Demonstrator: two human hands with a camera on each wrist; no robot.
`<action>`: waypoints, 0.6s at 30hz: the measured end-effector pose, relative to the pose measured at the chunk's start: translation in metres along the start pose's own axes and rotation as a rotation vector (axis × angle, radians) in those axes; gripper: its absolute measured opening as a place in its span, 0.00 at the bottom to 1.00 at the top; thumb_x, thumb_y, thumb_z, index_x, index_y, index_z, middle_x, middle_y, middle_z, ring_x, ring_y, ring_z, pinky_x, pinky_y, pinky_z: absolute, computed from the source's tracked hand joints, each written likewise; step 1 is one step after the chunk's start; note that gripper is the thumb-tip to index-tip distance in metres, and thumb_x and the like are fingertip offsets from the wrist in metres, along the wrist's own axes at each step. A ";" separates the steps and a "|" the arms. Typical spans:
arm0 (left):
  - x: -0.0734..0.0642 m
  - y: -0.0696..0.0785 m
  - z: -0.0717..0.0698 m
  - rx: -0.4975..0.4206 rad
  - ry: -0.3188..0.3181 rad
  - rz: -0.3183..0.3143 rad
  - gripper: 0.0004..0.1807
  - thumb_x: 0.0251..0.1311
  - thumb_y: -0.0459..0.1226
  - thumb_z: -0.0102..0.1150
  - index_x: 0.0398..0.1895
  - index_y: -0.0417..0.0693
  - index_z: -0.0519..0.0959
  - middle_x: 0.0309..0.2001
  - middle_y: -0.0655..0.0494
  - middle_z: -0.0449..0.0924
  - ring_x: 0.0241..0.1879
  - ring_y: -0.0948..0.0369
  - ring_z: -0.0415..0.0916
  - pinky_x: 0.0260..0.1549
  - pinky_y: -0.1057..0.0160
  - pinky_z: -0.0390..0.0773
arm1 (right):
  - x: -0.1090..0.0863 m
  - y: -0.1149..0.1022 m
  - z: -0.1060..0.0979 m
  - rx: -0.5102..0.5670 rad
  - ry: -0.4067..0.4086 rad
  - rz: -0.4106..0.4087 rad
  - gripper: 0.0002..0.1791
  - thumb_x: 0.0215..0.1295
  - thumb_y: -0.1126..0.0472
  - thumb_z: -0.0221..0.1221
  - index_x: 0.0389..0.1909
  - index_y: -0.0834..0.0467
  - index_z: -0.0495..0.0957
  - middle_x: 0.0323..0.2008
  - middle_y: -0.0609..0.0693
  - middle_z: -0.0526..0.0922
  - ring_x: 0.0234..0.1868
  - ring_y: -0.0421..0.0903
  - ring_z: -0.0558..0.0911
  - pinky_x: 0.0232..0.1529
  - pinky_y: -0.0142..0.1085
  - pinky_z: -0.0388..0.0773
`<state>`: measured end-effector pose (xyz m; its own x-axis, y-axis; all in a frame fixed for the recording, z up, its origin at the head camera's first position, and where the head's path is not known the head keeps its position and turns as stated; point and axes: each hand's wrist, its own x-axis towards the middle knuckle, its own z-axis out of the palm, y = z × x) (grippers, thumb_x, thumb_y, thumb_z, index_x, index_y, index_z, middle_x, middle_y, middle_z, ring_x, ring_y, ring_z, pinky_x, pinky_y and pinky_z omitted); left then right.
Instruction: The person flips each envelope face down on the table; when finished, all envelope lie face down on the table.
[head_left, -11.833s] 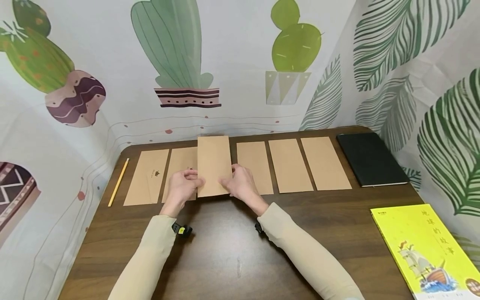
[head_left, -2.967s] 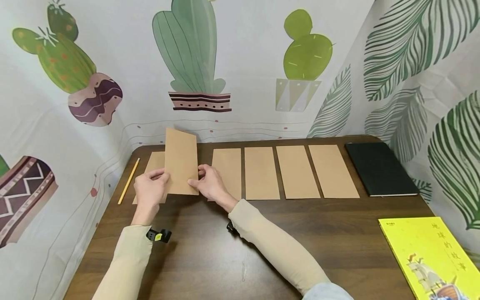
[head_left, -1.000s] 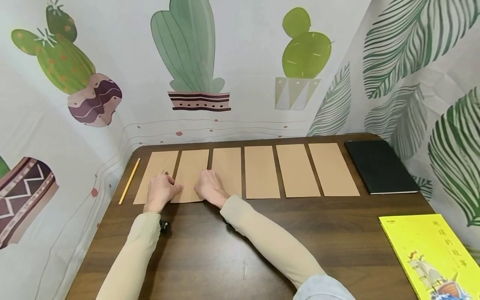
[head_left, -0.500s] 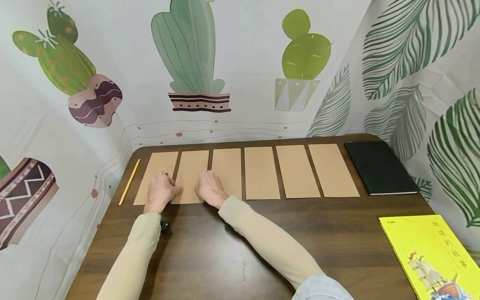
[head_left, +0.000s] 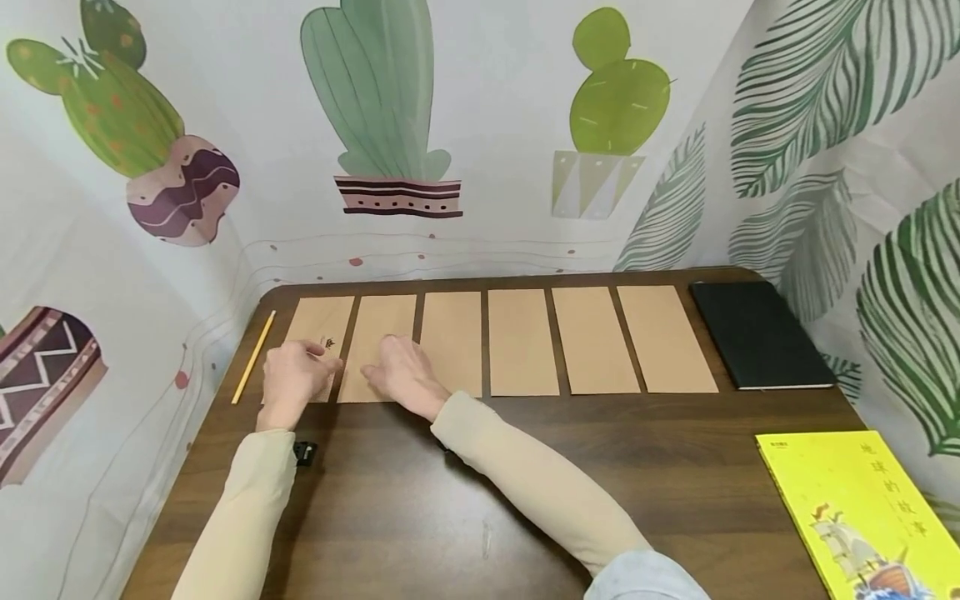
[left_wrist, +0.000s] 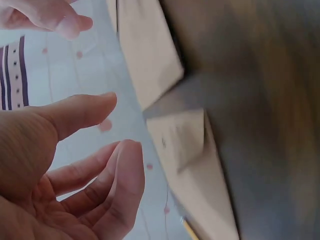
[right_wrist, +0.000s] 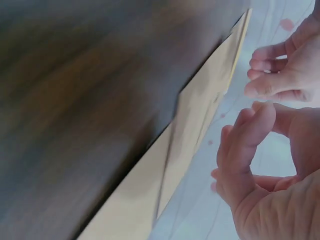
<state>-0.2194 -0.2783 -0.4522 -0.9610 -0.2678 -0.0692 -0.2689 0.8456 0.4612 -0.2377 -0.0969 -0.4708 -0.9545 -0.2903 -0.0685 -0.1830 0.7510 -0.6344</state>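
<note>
A row of several flat kraft paper envelopes lies along the back of the table. My left hand (head_left: 291, 379) hovers over the leftmost envelope (head_left: 324, 313), which shows a small dark crown print and a flap. In the left wrist view its thumb and bent fingers (left_wrist: 129, 170) stand apart, with nothing between them. My right hand (head_left: 405, 375) is over the second envelope (head_left: 386, 317), plain side up and covered in part by the hand. The right wrist view has the right fingers (right_wrist: 240, 145) loosely bent, holding nothing, clear of the envelopes.
A yellow pencil (head_left: 253, 358) lies left of the row. At the right end is a black notebook (head_left: 761, 333), with a yellow book (head_left: 840, 500) nearer the front on the wooden table (head_left: 480, 492). A cactus-print cloth (head_left: 502, 100) hangs behind.
The third envelope, then the second, was held up earlier; both now lie flat. The second's printed mark no longer shows. Since half a second ago, both hands have lifted off it and shifted left.
</note>
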 end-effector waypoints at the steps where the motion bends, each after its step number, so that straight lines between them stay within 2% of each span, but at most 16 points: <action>1: 0.000 -0.003 -0.004 0.001 0.010 -0.006 0.25 0.66 0.47 0.73 0.57 0.37 0.87 0.59 0.30 0.87 0.56 0.30 0.82 0.46 0.39 0.84 | -0.001 -0.005 0.001 -0.008 0.003 -0.003 0.24 0.72 0.49 0.71 0.19 0.52 0.74 0.18 0.44 0.74 0.21 0.40 0.74 0.25 0.32 0.74; 4: 0.003 -0.015 -0.012 0.007 0.025 -0.012 0.24 0.66 0.46 0.74 0.56 0.36 0.87 0.59 0.29 0.87 0.57 0.29 0.82 0.47 0.37 0.84 | -0.004 -0.021 0.004 -0.016 -0.003 -0.005 0.25 0.72 0.47 0.72 0.18 0.51 0.75 0.19 0.43 0.75 0.21 0.39 0.74 0.24 0.30 0.73; 9: 0.008 -0.035 -0.025 0.027 -0.011 -0.080 0.27 0.68 0.48 0.72 0.59 0.35 0.85 0.63 0.25 0.82 0.59 0.26 0.78 0.47 0.32 0.82 | -0.003 -0.038 0.015 -0.029 0.003 -0.017 0.29 0.71 0.43 0.71 0.13 0.49 0.72 0.16 0.40 0.72 0.19 0.37 0.73 0.21 0.28 0.70; 11: 0.010 -0.042 -0.029 0.035 -0.019 -0.094 0.27 0.69 0.48 0.71 0.60 0.34 0.84 0.63 0.24 0.81 0.60 0.25 0.77 0.48 0.32 0.82 | -0.002 -0.043 0.018 -0.015 -0.004 -0.031 0.29 0.72 0.44 0.71 0.12 0.49 0.74 0.13 0.39 0.74 0.17 0.36 0.74 0.20 0.28 0.70; 16: 0.014 -0.056 -0.033 0.049 -0.022 -0.068 0.29 0.68 0.47 0.71 0.59 0.31 0.84 0.62 0.24 0.82 0.60 0.25 0.76 0.52 0.32 0.81 | 0.002 -0.049 0.029 0.001 -0.027 -0.092 0.27 0.75 0.46 0.68 0.14 0.49 0.77 0.11 0.38 0.76 0.14 0.35 0.73 0.19 0.27 0.70; 18: 0.016 -0.059 -0.034 0.060 -0.041 -0.061 0.29 0.67 0.48 0.72 0.59 0.31 0.84 0.62 0.23 0.81 0.60 0.24 0.76 0.52 0.31 0.80 | 0.004 -0.051 0.034 -0.006 -0.036 -0.105 0.28 0.76 0.46 0.68 0.14 0.50 0.75 0.11 0.38 0.72 0.14 0.35 0.70 0.19 0.27 0.68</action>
<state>-0.2166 -0.3480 -0.4509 -0.9442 -0.3016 -0.1328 -0.3294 0.8546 0.4014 -0.2239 -0.1567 -0.4649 -0.9210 -0.3885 -0.0294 -0.2830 0.7189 -0.6349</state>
